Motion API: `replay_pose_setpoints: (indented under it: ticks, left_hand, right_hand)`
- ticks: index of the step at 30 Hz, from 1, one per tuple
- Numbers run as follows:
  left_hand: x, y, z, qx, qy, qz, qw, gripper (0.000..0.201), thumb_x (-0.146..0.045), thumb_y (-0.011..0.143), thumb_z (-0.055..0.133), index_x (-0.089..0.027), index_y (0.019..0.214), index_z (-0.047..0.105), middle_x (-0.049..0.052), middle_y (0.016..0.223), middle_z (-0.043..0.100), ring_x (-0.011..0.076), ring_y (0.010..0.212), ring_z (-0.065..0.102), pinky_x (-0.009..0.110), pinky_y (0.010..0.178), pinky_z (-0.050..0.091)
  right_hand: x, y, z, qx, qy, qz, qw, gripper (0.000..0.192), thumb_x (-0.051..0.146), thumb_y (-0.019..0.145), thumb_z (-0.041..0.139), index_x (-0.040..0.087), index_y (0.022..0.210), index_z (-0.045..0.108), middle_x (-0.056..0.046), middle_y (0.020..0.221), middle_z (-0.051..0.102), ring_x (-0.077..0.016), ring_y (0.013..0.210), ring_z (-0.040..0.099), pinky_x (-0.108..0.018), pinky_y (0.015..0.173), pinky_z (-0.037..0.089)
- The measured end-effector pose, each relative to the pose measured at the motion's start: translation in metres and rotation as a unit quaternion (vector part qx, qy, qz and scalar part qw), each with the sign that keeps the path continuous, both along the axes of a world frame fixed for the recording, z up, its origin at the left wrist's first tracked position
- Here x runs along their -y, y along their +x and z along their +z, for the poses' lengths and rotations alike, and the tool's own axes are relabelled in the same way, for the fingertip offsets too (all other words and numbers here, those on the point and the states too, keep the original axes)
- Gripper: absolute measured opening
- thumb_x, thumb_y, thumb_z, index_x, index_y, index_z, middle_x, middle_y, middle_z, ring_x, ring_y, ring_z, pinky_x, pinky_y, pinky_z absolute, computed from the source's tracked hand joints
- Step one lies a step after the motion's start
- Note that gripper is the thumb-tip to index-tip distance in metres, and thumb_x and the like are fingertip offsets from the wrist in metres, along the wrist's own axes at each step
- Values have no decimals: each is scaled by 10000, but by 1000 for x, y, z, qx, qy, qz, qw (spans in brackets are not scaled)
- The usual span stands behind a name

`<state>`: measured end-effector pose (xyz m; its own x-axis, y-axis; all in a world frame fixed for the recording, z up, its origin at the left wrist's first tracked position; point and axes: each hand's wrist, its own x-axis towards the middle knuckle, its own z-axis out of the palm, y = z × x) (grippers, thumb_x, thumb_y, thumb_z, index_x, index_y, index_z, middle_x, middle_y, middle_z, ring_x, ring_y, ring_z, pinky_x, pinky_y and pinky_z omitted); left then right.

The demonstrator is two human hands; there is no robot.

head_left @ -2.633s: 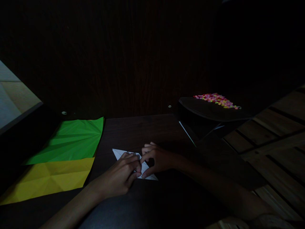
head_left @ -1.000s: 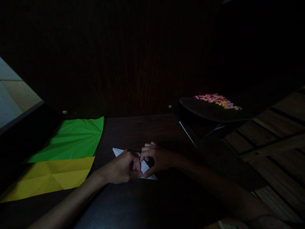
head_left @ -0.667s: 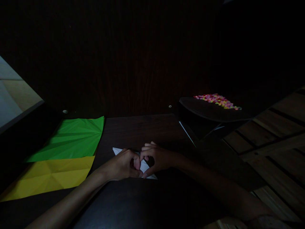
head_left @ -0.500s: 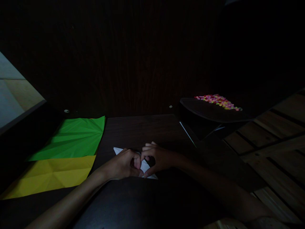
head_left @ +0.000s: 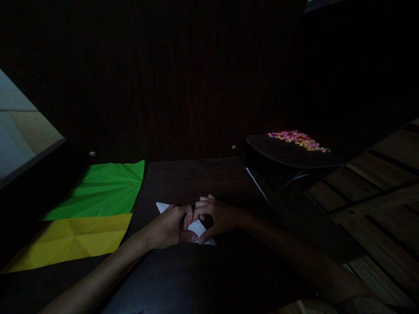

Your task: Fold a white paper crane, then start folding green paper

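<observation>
Between my two hands a folded piece of white paper [head_left: 196, 228] lies on the dark tabletop, one pointed corner showing at the upper left and another at the lower right. My left hand [head_left: 175, 226] covers much of its left part, with fingers curled and thumb pressed down on the paper. From the other side, my right hand [head_left: 216, 218] bends its fingers and thumb onto the right part. The fingertips of both hands come close together at the middle, which hides some of the folds.
Creased green paper [head_left: 101, 187] and yellow paper [head_left: 73, 240] lie to the left. A dark shelf [head_left: 281, 157] at the right holds a heap of small pink, red and yellow pieces [head_left: 297, 139]. A dark panel [head_left: 180, 87] rises behind; wooden slats [head_left: 373, 174] show at the right.
My left thumb has shifted slightly, and a little more white paper shows between the hands. The right thumb has moved slightly to the right. Both hands stay on the paper.
</observation>
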<state>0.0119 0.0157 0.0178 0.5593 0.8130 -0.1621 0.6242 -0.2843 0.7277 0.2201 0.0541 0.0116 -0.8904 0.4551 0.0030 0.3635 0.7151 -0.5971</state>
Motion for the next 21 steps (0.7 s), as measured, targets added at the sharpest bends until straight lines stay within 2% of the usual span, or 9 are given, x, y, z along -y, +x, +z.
replay_pose_setpoints:
  ticks: [3,6,9,11,21]
  left_hand:
    - [-2,-4,0,17,3,-14,1000,277,-294,678,790,-180,735,543,-38,721,585,137,649,527,243,573,350]
    - [-3,-11,0,34,9,-54,998,191,-245,708,772,-186,800,615,-27,771,624,145,700,564,242,621,389]
    - [-4,-17,1,57,40,-96,993,69,-226,793,710,-204,856,692,14,879,680,168,820,612,264,728,430]
    - [-4,-19,1,70,51,-113,990,58,-239,839,671,-206,856,716,31,900,696,175,855,626,275,769,440]
    - [-2,-9,8,29,70,-100,992,104,-171,804,662,-203,755,747,22,781,728,171,746,646,263,689,441]
  right_hand:
    - [0,1,0,-4,2,-1,1000,391,465,680,802,229,957,658,18,845,547,-192,907,501,-356,889,308]
    - [0,3,0,-1,9,-1,1000,394,461,682,802,224,963,662,14,846,553,-194,900,500,-351,876,313]
    - [-1,4,0,3,8,7,1000,386,455,697,793,227,983,668,11,851,566,-192,886,502,-341,853,318]
    - [-2,4,1,1,6,6,1000,385,452,703,790,227,991,670,13,850,567,-191,889,503,-342,862,316]
    - [-2,2,-1,-3,3,5,1000,394,475,684,795,227,959,662,20,835,561,-192,888,509,-353,870,310]
